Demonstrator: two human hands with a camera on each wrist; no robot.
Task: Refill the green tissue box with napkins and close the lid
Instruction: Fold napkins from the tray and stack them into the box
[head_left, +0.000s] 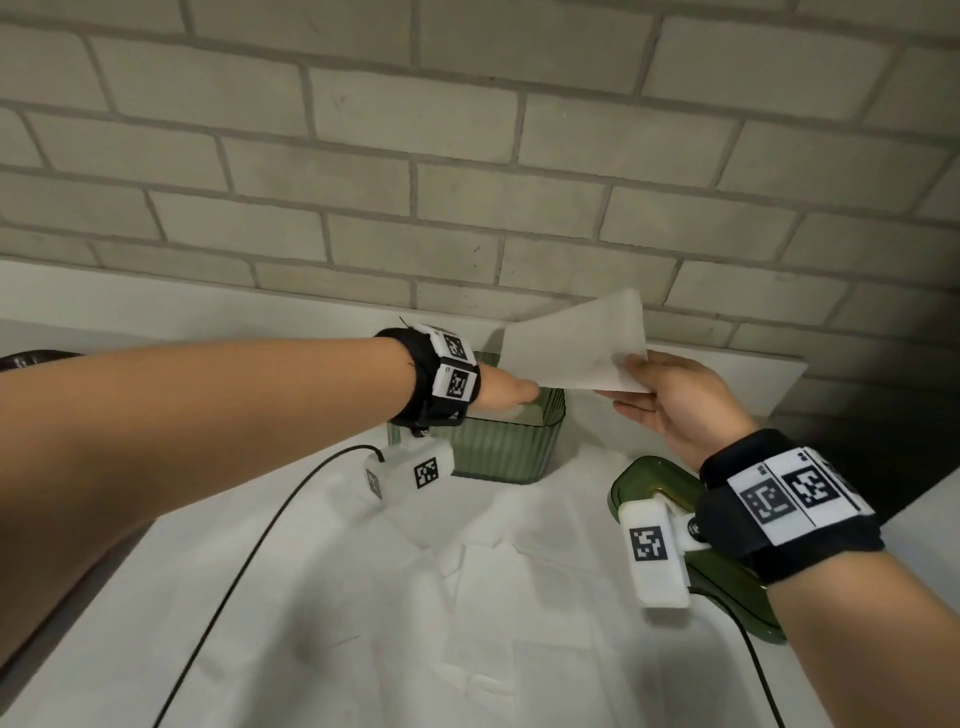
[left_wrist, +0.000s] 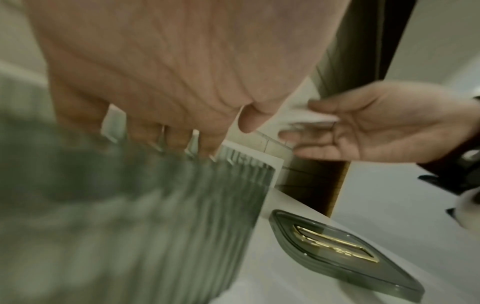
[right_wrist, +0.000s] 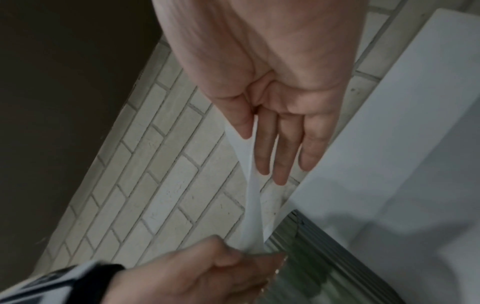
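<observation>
Head view: the right hand (head_left: 680, 410) pinches a white napkin (head_left: 574, 345) above the open green tissue box (head_left: 501, 447) on the white surface (head_left: 332, 613), the lid (head_left: 727, 577) lying beside it. Left wrist view: the left hand (left_wrist: 166, 82) reaches into the box, fingers (left_wrist: 145, 131) extended and slightly apart. Right wrist view: thumb and forefinger clamp the napkin, other fingers (right_wrist: 283, 148) straight.

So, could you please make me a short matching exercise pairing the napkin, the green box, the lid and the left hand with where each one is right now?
Things:
1. napkin
2. green tissue box
3. lid
4. left hand

Places:
A. lying flat on the white table, off the box
B. pinched in the right hand, above the box
C. reaching into the box's open top
D. standing open near the brick wall

Pairs: 1-B, 2-D, 3-A, 4-C
</observation>
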